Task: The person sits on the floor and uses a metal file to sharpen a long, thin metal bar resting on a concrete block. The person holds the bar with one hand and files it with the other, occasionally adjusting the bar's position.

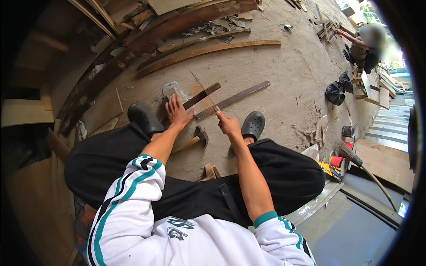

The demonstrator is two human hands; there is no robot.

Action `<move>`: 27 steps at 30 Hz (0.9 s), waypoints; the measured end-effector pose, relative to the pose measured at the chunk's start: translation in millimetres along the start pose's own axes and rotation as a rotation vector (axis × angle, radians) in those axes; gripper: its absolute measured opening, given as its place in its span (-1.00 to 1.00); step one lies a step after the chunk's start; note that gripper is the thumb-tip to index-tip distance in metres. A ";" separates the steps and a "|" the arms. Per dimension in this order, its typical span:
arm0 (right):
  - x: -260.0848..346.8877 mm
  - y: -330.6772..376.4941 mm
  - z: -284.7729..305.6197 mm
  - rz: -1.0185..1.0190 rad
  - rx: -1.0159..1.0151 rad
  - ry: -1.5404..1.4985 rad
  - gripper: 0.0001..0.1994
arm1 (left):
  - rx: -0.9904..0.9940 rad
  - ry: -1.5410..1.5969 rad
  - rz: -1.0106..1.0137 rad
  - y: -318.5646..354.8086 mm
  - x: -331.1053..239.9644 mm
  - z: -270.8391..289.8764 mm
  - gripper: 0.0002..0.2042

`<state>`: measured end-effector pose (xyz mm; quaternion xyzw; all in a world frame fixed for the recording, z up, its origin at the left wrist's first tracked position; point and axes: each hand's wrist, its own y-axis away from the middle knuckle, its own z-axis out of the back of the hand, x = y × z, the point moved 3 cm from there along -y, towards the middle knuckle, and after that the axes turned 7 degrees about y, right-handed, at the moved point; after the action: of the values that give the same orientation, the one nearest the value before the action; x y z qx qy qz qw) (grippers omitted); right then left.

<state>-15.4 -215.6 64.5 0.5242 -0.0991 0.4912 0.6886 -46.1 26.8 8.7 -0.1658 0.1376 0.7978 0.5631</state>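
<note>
Partly visible, tool handle (pixel 216 108) in right hand (pixel 229 126).

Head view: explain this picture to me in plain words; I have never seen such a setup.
There is no machine here, only a person's two bare hands. The picture comes from a wide camera worn on that person's head, looking down, so the picture's left is their left and straight edges bend near the rim.

The left hand rests on a dark wooden strip. The right hand holds a thin saw by its handle, the blade pointing away and crossing over that strip; whether it touches the wood is hard to tell.

On the dusty ground lie a second strip and, nearer the body, a hammer. Far off at the upper right is another person.
</note>
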 end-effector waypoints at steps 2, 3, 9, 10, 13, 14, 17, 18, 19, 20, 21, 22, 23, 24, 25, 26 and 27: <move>10.2 -0.6 -3.3 0.011 0.013 -0.021 -0.43 | -0.037 -0.037 0.083 21.4 29.3 8.6 -0.15; 12.6 0.0 -3.1 0.016 0.015 -0.030 -0.44 | 0.078 -0.080 0.090 26.3 38.5 8.7 -0.15; 11.1 0.6 6.3 -0.004 0.036 -0.126 -0.46 | 0.557 -0.330 0.305 24.4 44.8 22.0 -0.39; 9.7 3.6 9.5 -0.009 0.041 -0.149 -0.47 | 0.600 -0.271 0.310 19.2 53.9 23.4 -0.48; 15.1 17.0 10.6 -0.024 0.077 -0.225 -0.52 | 0.548 -0.290 0.198 26.0 67.3 26.8 -0.51; 16.7 19.0 13.6 -0.013 0.081 -0.249 -0.52 | 0.531 -0.283 0.169 26.7 65.9 28.4 -0.53; 31.4 22.8 27.4 0.013 0.076 -0.267 -0.53 | 0.508 -0.276 0.128 9.8 60.5 38.9 -0.58; 34.7 24.3 32.9 0.003 0.072 -0.253 -0.53 | 0.527 -0.286 0.149 5.0 56.9 41.8 -0.59; 37.2 26.9 37.1 -0.006 0.069 -0.239 -0.52 | 0.544 -0.296 0.168 4.0 53.3 44.1 -0.60; 40.1 31.3 41.0 0.000 0.068 -0.272 -0.55 | 0.546 -0.310 0.168 3.2 48.4 44.0 -0.60; 43.2 35.3 44.2 -0.006 0.070 -0.288 -0.58 | 0.544 -0.309 0.168 0.4 44.0 45.0 -0.60; 46.6 39.0 47.3 -0.013 0.072 -0.304 -0.61 | 0.541 -0.310 0.168 -3.8 39.9 46.8 -0.59; 48.1 43.9 54.6 -0.027 0.063 -0.313 -0.64 | 0.548 -0.300 0.161 -6.1 29.4 44.7 -0.58; 48.5 46.3 60.0 -0.044 0.051 -0.328 -0.63 | 0.539 -0.326 0.133 -7.3 21.0 43.4 -0.52; 48.1 48.6 64.7 -0.054 0.041 -0.325 -0.63 | 0.551 -0.342 0.141 -9.8 13.5 41.9 -0.50; 47.5 49.9 70.5 -0.059 0.032 -0.324 -0.63 | 0.558 -0.361 0.151 -15.1 5.5 42.1 -0.47; 46.7 49.7 75.9 -0.063 0.024 -0.325 -0.62 | 0.564 -0.381 0.161 -18.3 -0.3 43.1 -0.44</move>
<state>-2.2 -252.6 158.6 0.6078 -0.1865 0.3792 0.6724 -33.4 50.1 47.4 0.1597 0.2576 0.7867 0.5378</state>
